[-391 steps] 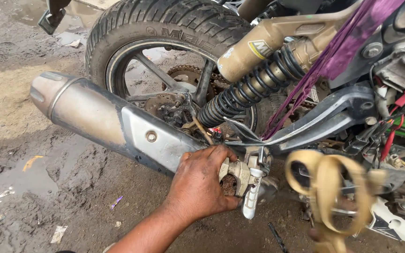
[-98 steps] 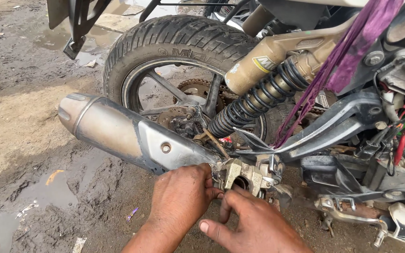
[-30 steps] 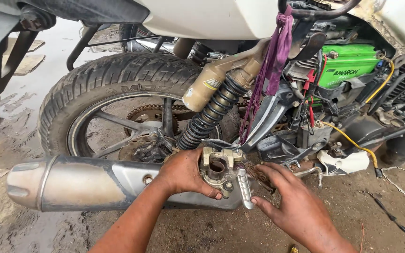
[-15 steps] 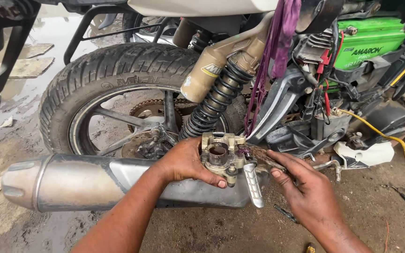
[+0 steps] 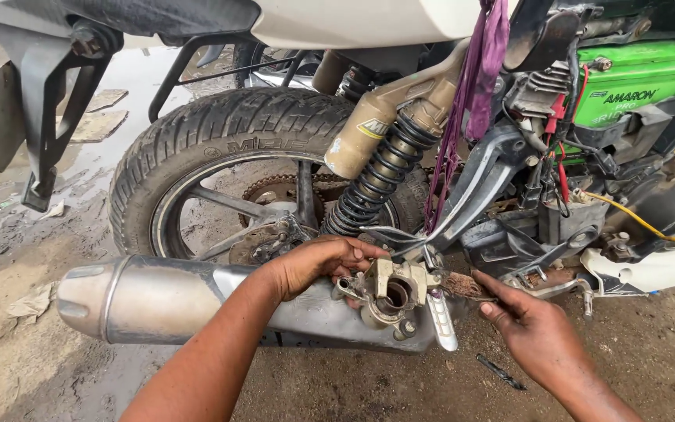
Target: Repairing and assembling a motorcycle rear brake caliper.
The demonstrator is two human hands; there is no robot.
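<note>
My left hand (image 5: 318, 264) grips a dirty tan metal brake caliper (image 5: 391, 291) in front of the motorcycle's silver exhaust muffler (image 5: 158, 299). The caliper's round bore faces me, and a silver bracket hangs from its lower right. My right hand (image 5: 531, 328) is just right of the caliper, its fingertips on a small rusty brown piece (image 5: 462, 285) at the caliper's side. Behind both hands stand the rear wheel (image 5: 228, 172) and the black coil shock absorber (image 5: 373, 180).
A purple cloth (image 5: 474, 86) hangs from the frame. A green battery (image 5: 626, 82) sits at the upper right among red and yellow wires. A small dark tool (image 5: 500, 372) lies on the muddy ground below my right hand. Wet dirt and puddles spread to the left.
My view has shifted left and closer. The left hand keeps hold of the caliper, now lower and more to the right. The right hand still touches the caliper's right side.
</note>
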